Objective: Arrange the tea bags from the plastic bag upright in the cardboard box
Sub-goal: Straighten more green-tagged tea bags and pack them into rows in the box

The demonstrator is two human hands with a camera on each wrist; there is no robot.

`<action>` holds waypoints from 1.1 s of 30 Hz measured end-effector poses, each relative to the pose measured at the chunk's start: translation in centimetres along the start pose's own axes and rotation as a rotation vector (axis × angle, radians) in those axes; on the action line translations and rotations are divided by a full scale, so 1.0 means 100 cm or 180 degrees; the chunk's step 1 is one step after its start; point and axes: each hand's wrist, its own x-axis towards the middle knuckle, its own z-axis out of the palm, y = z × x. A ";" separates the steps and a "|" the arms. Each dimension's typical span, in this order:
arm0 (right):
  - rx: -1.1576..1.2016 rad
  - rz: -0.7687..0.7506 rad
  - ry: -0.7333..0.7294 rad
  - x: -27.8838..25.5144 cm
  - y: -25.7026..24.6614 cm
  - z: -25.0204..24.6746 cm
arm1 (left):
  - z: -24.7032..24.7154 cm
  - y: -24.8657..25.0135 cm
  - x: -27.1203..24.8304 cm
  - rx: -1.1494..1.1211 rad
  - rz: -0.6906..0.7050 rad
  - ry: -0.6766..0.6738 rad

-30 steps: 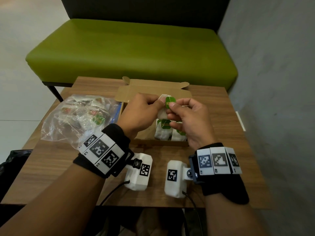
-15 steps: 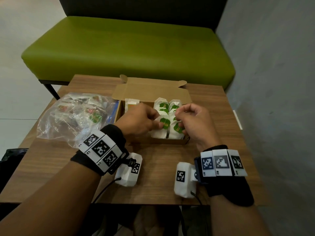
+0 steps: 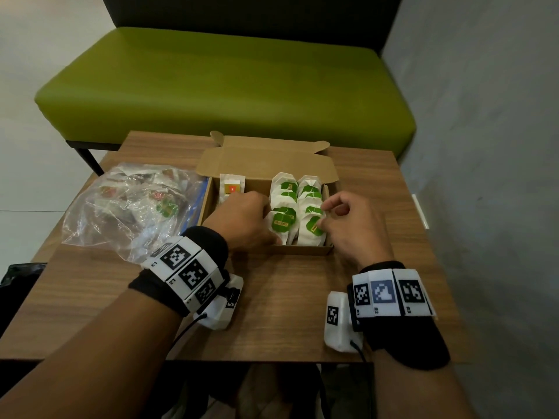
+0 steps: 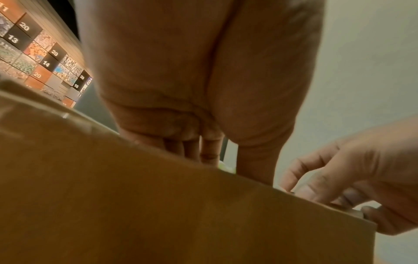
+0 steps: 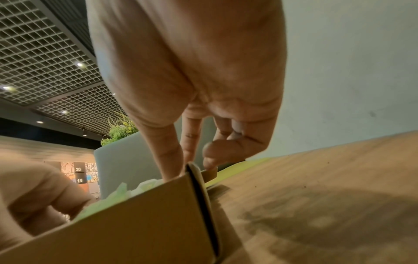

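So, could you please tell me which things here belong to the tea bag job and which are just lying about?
Part of the job:
- open brown cardboard box
- white tea bags with green tags
- clear plastic bag of tea bags
- left hand, right hand

Just lying about:
- green padded bench
- wooden table

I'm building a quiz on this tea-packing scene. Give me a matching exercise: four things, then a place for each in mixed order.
Things:
1. green-label tea bags
2. orange-label tea bag
3. plastic bag
4. bench

Places:
A. table, left of the cardboard box
B. box's left end
C. behind the table
D. box's right end

Pairs: 1-D, 2-B, 3-A, 4-C
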 end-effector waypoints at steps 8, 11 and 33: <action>-0.0045 0.0044 -0.0048 0.001 -0.001 0.003 | 0.004 0.003 0.002 -0.0016 0.0004 0.0037; -0.0046 0.0040 -0.0024 0.001 -0.003 0.004 | 0.007 0.006 0.002 0.0031 0.0056 0.0103; -0.0159 -0.0060 -0.0169 0.003 -0.004 0.003 | 0.004 0.010 -0.002 -0.0136 -0.0225 0.0257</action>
